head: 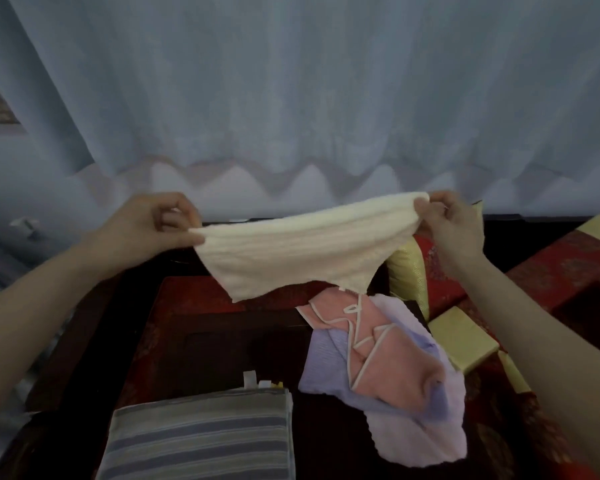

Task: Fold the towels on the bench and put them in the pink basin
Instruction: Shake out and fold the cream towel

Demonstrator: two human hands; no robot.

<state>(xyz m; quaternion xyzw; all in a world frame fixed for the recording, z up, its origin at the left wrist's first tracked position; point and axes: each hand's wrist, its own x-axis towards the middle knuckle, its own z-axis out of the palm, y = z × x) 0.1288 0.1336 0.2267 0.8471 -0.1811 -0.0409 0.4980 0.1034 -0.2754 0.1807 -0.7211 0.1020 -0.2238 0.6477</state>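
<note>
Head cam: left hand (156, 221) and right hand (452, 223) each pinch a top corner of the cream towel (291, 251), which is held up over the bench (194, 327). It sags in the middle, so it's probably light and floppy, and corners look like the best grip.

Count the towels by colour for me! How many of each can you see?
cream towel: 1
pink towel: 1
purple towel: 1, as far as shows
striped towel: 1
Total: 4

arms forward, left hand (153, 223) and right hand (454, 226) apart, pinch grip on towel (291, 251)
</note>
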